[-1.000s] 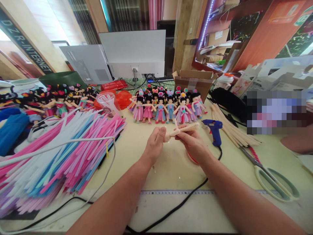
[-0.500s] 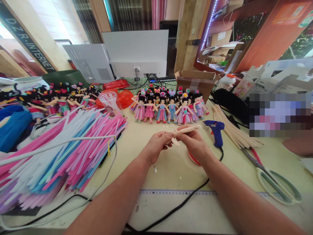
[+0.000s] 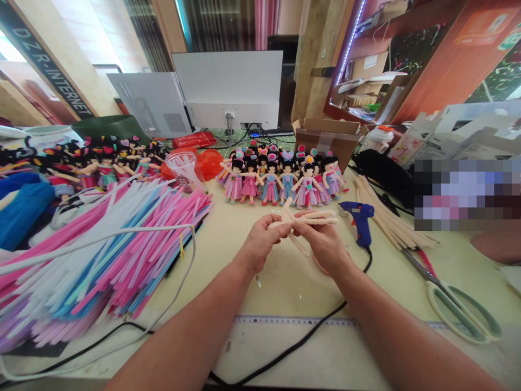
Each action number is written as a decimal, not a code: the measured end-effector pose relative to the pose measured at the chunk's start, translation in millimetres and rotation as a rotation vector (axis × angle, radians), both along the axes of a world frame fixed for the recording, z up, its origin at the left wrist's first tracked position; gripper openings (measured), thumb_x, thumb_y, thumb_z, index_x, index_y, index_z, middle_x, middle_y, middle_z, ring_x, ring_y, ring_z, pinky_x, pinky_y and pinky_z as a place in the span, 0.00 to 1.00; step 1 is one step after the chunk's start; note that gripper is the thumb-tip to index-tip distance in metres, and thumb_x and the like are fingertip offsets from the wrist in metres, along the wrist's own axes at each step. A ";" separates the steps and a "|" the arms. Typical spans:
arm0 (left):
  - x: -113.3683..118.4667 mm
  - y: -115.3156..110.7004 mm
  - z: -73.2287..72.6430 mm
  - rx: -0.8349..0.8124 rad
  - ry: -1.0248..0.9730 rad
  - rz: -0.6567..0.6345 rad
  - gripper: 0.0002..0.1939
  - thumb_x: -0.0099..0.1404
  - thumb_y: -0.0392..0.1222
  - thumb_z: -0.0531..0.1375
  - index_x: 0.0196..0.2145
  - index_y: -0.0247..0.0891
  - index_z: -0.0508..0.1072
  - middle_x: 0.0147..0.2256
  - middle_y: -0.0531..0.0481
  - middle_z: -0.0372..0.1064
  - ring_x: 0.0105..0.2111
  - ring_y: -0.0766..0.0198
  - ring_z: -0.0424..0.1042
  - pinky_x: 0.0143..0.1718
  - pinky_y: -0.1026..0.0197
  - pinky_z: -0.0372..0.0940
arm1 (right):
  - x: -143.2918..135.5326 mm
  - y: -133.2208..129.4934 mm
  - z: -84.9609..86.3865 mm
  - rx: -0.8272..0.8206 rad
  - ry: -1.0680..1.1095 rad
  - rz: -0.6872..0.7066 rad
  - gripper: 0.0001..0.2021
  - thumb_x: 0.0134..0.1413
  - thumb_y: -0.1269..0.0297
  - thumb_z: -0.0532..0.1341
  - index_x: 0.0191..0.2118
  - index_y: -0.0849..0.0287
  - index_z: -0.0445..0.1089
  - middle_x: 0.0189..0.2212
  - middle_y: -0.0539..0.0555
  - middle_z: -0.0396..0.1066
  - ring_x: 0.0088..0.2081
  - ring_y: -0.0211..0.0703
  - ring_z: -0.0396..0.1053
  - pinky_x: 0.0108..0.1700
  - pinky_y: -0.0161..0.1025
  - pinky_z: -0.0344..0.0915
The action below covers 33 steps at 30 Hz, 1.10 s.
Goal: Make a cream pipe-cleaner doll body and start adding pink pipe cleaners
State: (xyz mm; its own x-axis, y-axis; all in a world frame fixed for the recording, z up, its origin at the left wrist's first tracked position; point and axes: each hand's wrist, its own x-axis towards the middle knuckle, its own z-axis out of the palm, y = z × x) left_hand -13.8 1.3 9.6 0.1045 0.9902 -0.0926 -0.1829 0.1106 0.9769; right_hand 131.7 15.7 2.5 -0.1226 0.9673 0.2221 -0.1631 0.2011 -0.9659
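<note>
My left hand pinches a beige fuzzy stem figure near its middle. My right hand is closed on the same beige piece from the right, close to my left fingertips. Two stem ends reach out to the right over my right hand, one short end points up and another hangs down between the hands. Behind them stand several small dolls in pink, blue and purple skirts. A blue glue gun lies just right of my right hand.
Scissors and beige stems lie at the right. Bundled coloured stems cover the left. A black cable and a ruler cross the front. A cardboard box stands behind; a person's arm shows at right.
The beige piece has turned in my fingers: one end now points up, the lower end hangs further down, and the two ends at right are spread apart. Both hands stay nearly in place.
</note>
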 end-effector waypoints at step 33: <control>5.1 -5.0 -0.1 0.167 0.061 0.015 0.15 0.54 0.49 0.65 0.32 0.38 0.66 0.29 0.55 0.64 0.32 0.66 0.63 0.38 0.63 0.59 | -3.0 -0.2 -3.9 -0.117 0.066 -0.012 0.17 0.41 0.50 0.71 0.25 0.56 0.68 0.22 0.48 0.67 0.27 0.38 0.63 0.33 0.39 0.64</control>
